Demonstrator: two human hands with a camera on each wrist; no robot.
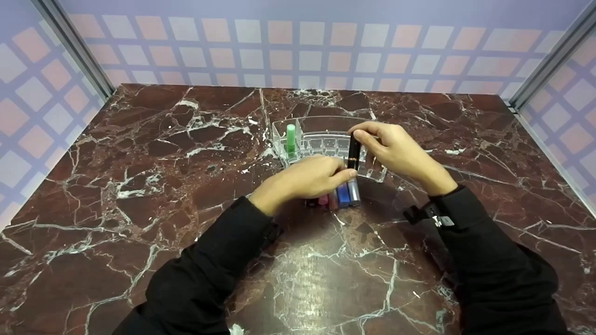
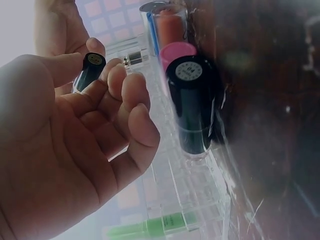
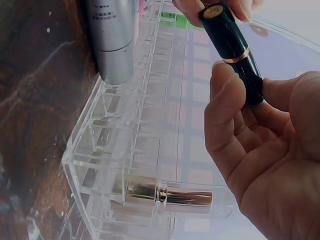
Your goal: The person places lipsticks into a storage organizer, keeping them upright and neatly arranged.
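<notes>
Both hands hold one black lipstick tube (image 1: 354, 148) with a gold band (image 3: 236, 56), tilted upright above the front of a clear acrylic organizer (image 1: 321, 134). My right hand (image 1: 396, 151) pinches its upper end between thumb and fingers. At the lower end, the left hand (image 1: 312, 177) grips it with thumb and forefinger, the other fingers loosely curled. Below the left hand, a row of tubes lies side by side: a black one (image 2: 190, 107), a pink one (image 2: 177, 50), an orange-red one (image 2: 170, 27), a blue one (image 1: 343, 194) and a silver one (image 1: 354, 190).
A green tube (image 1: 291, 137) stands in the organizer's left end. Toward its right end, a gold lipstick with a clear cap (image 3: 187, 197) stands in a slot. Brown marbled tabletop (image 1: 153, 195) surrounds everything, with a patterned wall (image 1: 298, 46) behind.
</notes>
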